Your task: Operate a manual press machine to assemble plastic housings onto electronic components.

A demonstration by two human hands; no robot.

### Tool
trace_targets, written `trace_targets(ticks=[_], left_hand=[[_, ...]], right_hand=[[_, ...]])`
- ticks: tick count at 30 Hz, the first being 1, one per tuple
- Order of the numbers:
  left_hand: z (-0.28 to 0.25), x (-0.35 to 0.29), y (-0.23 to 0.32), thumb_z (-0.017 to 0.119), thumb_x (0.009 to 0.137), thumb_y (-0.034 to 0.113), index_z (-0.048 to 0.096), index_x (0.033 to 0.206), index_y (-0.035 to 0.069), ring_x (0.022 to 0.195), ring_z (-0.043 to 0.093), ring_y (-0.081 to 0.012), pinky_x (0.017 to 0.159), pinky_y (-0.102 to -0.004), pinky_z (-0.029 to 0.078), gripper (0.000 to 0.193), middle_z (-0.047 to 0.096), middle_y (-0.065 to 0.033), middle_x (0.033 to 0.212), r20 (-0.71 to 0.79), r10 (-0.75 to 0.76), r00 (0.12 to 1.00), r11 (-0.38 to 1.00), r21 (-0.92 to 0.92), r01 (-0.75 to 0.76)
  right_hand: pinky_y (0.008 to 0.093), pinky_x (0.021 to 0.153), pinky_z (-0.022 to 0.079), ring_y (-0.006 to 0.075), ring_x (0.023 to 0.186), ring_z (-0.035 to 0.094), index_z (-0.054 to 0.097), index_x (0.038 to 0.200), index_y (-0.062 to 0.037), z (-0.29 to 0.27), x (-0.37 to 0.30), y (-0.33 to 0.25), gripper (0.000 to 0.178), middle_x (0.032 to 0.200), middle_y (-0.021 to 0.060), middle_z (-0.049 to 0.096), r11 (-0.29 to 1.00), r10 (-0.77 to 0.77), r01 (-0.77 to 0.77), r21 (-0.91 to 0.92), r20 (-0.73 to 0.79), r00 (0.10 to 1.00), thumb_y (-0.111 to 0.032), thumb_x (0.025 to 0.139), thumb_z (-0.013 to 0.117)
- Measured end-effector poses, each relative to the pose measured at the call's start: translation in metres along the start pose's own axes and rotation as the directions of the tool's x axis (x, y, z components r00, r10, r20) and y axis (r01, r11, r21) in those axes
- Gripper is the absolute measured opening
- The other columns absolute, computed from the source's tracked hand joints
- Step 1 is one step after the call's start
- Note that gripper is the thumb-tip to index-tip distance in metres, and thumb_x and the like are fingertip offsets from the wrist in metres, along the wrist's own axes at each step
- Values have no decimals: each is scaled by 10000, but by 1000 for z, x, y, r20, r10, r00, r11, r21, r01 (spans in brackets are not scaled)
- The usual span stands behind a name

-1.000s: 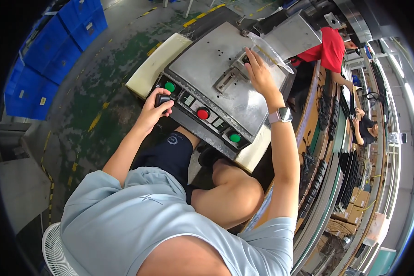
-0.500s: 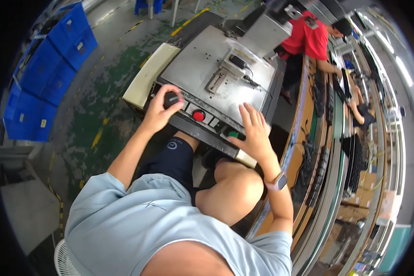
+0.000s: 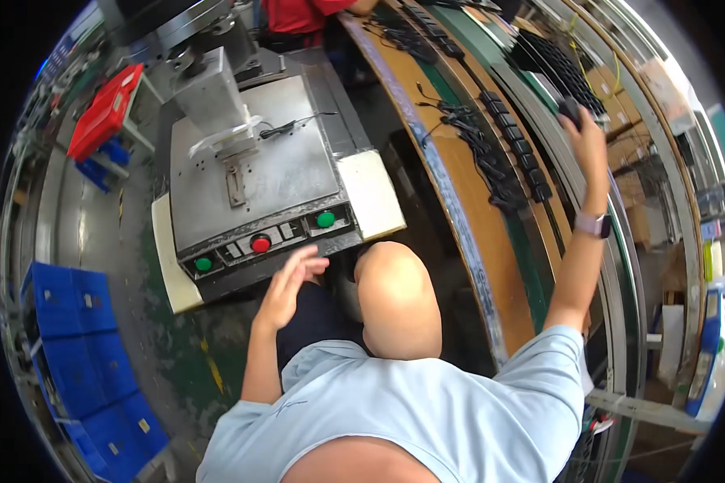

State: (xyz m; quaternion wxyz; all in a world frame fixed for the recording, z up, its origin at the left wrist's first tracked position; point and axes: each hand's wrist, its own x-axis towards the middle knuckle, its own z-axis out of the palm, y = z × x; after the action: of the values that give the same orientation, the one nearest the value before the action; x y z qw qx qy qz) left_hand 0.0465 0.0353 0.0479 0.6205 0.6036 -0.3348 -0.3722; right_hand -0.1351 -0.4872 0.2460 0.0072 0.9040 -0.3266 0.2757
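Observation:
My right hand (image 3: 586, 141) is stretched far out to the right over the rail of the line, its fingers closed round a small black block (image 3: 570, 109). That block resembles the black power adapters in the row nearby. My left hand (image 3: 288, 291) is in front of the press machine (image 3: 258, 173), apart from it, with fingers extended and nothing in them. A red button (image 3: 260, 243) and two green buttons (image 3: 325, 219) sit on the machine's front panel. The press head (image 3: 216, 101) is down over the fixture, and a black cable (image 3: 278, 129) comes out beside it.
A row of black power adapters (image 3: 514, 138) and their bundled cords (image 3: 479, 153) lie along the wooden-edged line on the right. Blue bins (image 3: 76, 302) stand at the left, and a red tray (image 3: 105, 113) is farther back. A person in red (image 3: 294, 16) is beyond the machine.
My view has turned right. My right hand has gone from the machine's front to the far rail and now holds a black block. The dark block has left my left hand. The press head has come down.

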Motion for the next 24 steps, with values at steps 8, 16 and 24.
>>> trace_targets(ticks=[8,16,24], left_hand=[[-7,-29,-23,431,1020,275,515,1286,8,1063,610,-226,946,-328,440,386,643,-152,1161,47,-223,974,966,-121,228],[-74,44,31,535,951,94,603,1099,27,895,570,-120,835,-248,461,177,637,-55,996,-324,167,931,985,13,-172],[-191,161,15,760,778,130,585,1117,66,898,630,-148,840,-245,460,387,691,-55,1019,-589,583,560,802,527,-281]], right_hand=[[438,747,539,436,807,649,656,986,114,10,-83,165,444,873,300,665,848,367,-340,-406,-11,930,-286,794,669],[415,686,519,323,708,616,639,863,48,61,-128,45,495,804,172,643,952,298,-279,-129,167,940,-358,682,855],[291,891,527,245,1032,630,472,1390,-91,-65,-65,-78,509,1220,163,606,753,-82,219,620,-242,967,7,910,610]])
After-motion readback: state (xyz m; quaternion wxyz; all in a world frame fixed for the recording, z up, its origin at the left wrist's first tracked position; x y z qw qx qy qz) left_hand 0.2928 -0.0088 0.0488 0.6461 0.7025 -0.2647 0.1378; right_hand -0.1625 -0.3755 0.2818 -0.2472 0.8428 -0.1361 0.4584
